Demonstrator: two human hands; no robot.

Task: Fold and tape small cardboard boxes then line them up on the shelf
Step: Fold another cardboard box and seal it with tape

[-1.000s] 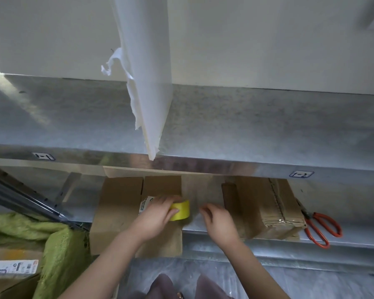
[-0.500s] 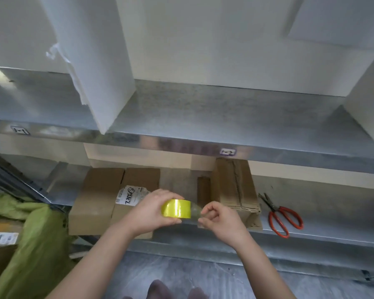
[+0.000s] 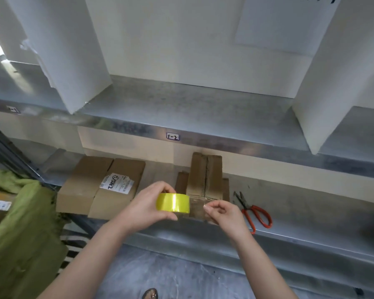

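Yellow tape roll [image 3: 173,202] sits in the left hand [image 3: 148,209], whose grip is closed around it from both sides, while the right hand [image 3: 222,212] pinches with thumb and forefinger what seems to be the clear free end just beside the roll; the strip itself is almost invisible, so I cannot be sure how much is drawn out. The risk I see is that this thin end slips from the pinch and falls back on the roll, or twists and sticks to itself or to the fingers, because it is held only at one small spot. The flattened cardboard boxes [image 3: 205,178] stand behind the hands on the lower shelf [image 3: 311,212], not yet folded, and a taped parcel [image 3: 99,186] with a white label lies to the left, its front edge hanging a little over the shelf edge. Red-handled scissors [image 3: 255,214] lie near on the right, apart from the hands. The shelves are of grey metal; the upper shelf [image 3: 192,108] is bare between white dividers. A green cloth [image 3: 20,223] is at the far left, and the floor is grey.
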